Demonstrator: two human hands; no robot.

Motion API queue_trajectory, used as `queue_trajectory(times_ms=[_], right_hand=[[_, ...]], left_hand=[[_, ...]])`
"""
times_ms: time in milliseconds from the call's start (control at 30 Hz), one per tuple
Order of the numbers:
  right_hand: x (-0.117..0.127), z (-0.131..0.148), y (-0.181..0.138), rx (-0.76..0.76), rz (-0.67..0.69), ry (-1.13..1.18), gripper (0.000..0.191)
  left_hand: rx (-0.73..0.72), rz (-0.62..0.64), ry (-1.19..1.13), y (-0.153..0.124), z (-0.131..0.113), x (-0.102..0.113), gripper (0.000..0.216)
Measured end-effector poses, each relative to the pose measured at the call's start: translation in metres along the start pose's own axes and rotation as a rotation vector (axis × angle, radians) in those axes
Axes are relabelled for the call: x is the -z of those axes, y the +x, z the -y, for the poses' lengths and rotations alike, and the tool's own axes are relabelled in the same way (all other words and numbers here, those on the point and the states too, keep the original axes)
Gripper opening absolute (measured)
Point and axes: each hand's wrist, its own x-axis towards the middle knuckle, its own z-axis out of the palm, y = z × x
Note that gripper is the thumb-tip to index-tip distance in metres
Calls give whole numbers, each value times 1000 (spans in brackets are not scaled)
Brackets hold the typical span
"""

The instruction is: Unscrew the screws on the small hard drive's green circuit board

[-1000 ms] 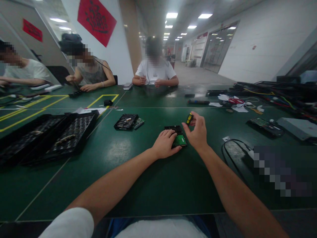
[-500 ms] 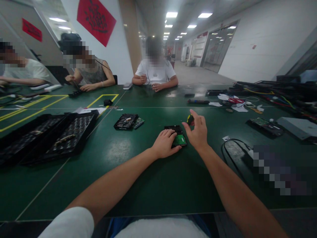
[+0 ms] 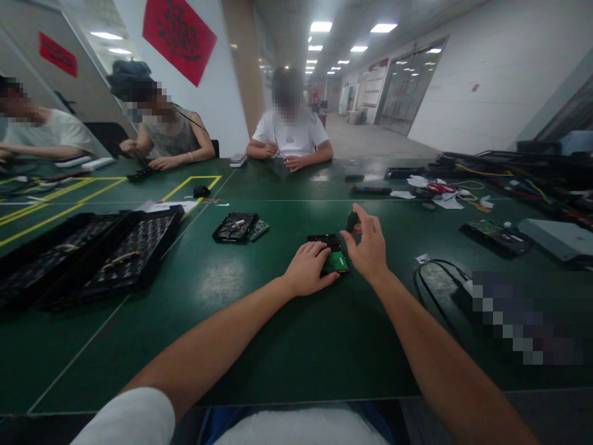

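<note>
My left hand (image 3: 309, 269) lies over a hard drive (image 3: 334, 262) on the green table, its fingers pressed on the near left part and its thumb along the near edge. The drive's black casing and green circuit board show past the fingers. Just to the right, my right hand (image 3: 369, 244) holds a screwdriver (image 3: 353, 220) by its dark handle between thumb and fingers. The screwdriver's tip is too small to make out, so I cannot tell whether it touches the drive. Further left sits another black drive (image 3: 235, 227) with a loose circuit board (image 3: 259, 230) against it.
An open black tool case (image 3: 134, 253) stands at the left. To the right are a drive (image 3: 495, 237), a grey metal box (image 3: 558, 240) and a black cable (image 3: 419, 287). Scissors (image 3: 440, 188) and tangled wires lie further back. Several people sit across the table.
The screwdriver handle has turned in my right hand, its yellow part now out of sight. My left hand and the drive stay in place.
</note>
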Motion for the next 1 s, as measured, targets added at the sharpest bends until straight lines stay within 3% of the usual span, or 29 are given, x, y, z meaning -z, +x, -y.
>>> queue_trajectory(times_ms=[200,400,567,800,1000], right_hand=[[-2,1,-1,30,8,76,66],[-1,-2,0,-17,-59,17,60],[-3,-2,-2,-4,-61,18,67],[-1,-1,-1,-11,-68,0,59],[-2,-1,-1,2,-78,14,67]], left_hand=[[-4,-2,8,0,1,-1,72],[-13,-5,9,-1,2,-2,71],[-4,1,9,-1,1,-1,72],[-8,-2,-2,0,1,0,70],[-8,-1,3,-1,1,0,70]])
